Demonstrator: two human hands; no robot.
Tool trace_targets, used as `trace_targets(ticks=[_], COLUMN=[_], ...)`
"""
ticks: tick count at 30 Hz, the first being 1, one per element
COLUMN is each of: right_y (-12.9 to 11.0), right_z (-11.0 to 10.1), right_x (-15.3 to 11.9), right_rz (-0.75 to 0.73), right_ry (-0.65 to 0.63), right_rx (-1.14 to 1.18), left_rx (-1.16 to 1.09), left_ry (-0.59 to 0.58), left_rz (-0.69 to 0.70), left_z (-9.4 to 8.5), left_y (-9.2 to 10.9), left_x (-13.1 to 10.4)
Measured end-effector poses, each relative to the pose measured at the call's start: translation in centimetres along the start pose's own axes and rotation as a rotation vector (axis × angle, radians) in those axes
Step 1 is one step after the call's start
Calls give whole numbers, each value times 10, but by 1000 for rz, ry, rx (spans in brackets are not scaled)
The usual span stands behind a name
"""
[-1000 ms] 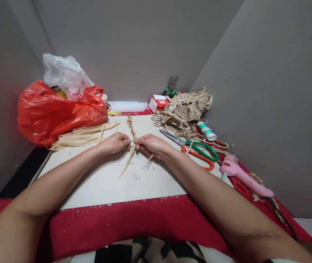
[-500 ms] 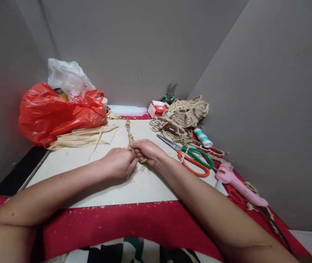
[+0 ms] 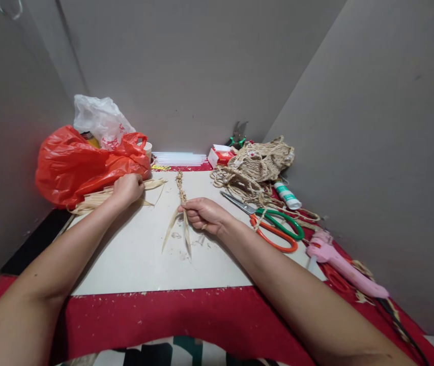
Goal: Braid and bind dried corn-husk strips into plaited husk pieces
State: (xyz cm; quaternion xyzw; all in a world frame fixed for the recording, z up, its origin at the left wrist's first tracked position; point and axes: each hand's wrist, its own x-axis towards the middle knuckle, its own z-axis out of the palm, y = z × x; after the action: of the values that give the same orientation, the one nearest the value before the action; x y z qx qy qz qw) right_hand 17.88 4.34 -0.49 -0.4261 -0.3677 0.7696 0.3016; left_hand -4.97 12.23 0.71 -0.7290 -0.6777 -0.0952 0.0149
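Note:
My right hand (image 3: 205, 214) pinches a braid of dried husk (image 3: 181, 189) near its lower end, over the white board (image 3: 125, 264). Two loose strips (image 3: 186, 234) fan out below those fingers, while the braided length runs away from me. At the left, my left hand (image 3: 128, 189) lies over a pile of pale dried husk strips (image 3: 93, 201), its fingers curled in. What those fingers hold, if anything, is hidden. Small husk scraps lie around the braid's tail.
A red plastic bag (image 3: 71, 168) stands behind the strips, beside a dark phone (image 3: 33, 241). To the right are scissors (image 3: 273, 231), coiled rope (image 3: 262, 165), a green-and-white tube (image 3: 287, 195) and a pink glue gun (image 3: 346, 264). Clear glue sticks (image 3: 178, 158) lie at the back.
My left hand has left the braid and moved left and away from me to the husk pile. My right hand keeps its hold on the braid; its loose ends now show.

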Motion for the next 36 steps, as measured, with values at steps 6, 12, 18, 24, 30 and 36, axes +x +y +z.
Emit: trace_targets(ticks=[6,12,18,24,30,36], right_y=[-2,-1,0,-2,0,1], right_z=[-4,-6,-4,-4,-7,-8], right_x=[0,0,0,-1,0,1], right_rz=[-10,-14,-15,-13,-23,-56], right_ry=[-47,-59,-46,-62,-87,-84], right_rx=[33,52,35,57,59,51], left_rx=[42,41,-105,-1022,-1293,-1411], left_ry=[-3,-22,25,-193,-558,-660], left_rz=[45,47,47,95,111,112], left_z=[-1,1,1,-12,-22,-6], left_y=[6,5,5,31,56,63], left_x=[-4,-4,-4,-19,-46,-54])
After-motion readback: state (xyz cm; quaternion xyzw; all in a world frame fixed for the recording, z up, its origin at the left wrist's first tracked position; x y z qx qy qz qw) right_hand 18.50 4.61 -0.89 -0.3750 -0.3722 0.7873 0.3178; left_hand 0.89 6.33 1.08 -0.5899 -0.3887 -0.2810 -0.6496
